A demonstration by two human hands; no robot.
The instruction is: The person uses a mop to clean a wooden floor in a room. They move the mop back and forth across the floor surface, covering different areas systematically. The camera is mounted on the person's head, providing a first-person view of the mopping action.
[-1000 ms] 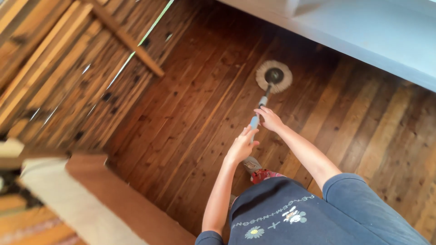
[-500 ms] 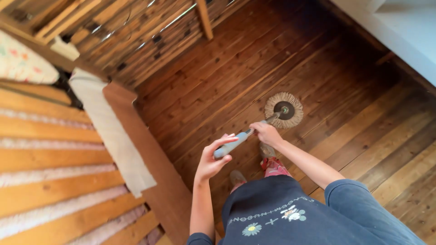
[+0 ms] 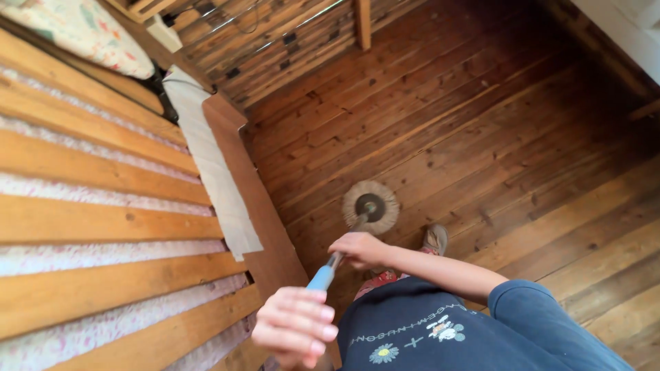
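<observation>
A round string mop head [image 3: 371, 207] lies flat on the dark wooden floor [image 3: 481, 124], close beside a wooden bed frame [image 3: 265, 206]. Its handle [image 3: 323, 275], blue at the grip, runs back toward me. My right hand [image 3: 357, 249] is closed around the handle partway down. My left hand [image 3: 294, 327] grips the handle's top end, low in the view, fingers curled over it. My foot in a grey shoe [image 3: 435, 239] stands just right of the mop head.
The bed's wooden slats [image 3: 103, 220] with a patterned mattress beneath fill the left side. A floral pillow [image 3: 89, 31] lies at the top left. A slatted wooden wall [image 3: 275, 34] with a wooden post is at the top. A white ledge [image 3: 629, 27] is at the top right.
The mop head has been drawn left and nearer, from the open floor to the bed frame's side. Both hands came closer to my body, and the view swung toward the bed.
</observation>
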